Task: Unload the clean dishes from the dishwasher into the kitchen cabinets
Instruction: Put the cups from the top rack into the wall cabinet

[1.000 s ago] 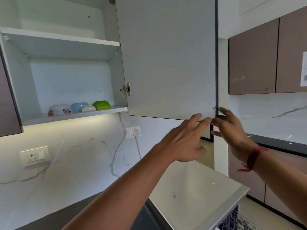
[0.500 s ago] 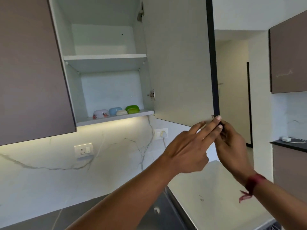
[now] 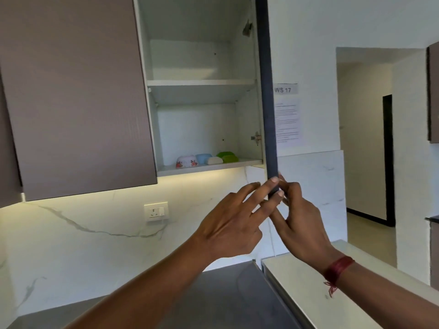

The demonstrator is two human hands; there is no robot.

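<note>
- Head view: cabinet door [image 3: 268,91] stands swung open, seen edge-on as a dark vertical strip, its lower corner between both hands.
- Left hand [image 3: 231,224]: fingers extended, two fingertips [image 3: 273,180] pressed on the near side of the door's bottom corner; not closed, more a flat push than a grip.
- Right hand [image 3: 300,224]: fingers curled around the far side of the same corner, pinching the door edge. Contact point is partly hidden behind the left fingers, so exact grip is hard to read.
- Red thread band [image 3: 337,271] on the right wrist, loose end hanging down.
- Open cabinet [image 3: 197,129] just left of the door: white interior, two shelves visible.
- Lower shelf [image 3: 209,166] holds four upturned bowls in a row: floral bowl [image 3: 186,161] leftmost, blue bowl [image 3: 203,158] beside it, small white bowl [image 3: 215,160], green bowl [image 3: 227,156] rightmost. They sit close, possibly touching.
- Upper shelf [image 3: 199,83] shows nothing on it from this angle.
- Closed brown cabinet door [image 3: 76,91] to the left of the opening.
- Marble backsplash [image 3: 71,233] below, with a wall socket [image 3: 156,211], lit by an under-cabinet strip.
- Grey countertop [image 3: 225,295] under the arms; white counter [image 3: 308,276] to its right.
- Paper notice [image 3: 286,122] on the wall right of the door, with a "WS 17" label above it.
- Doorway [image 3: 365,143] further right.
</note>
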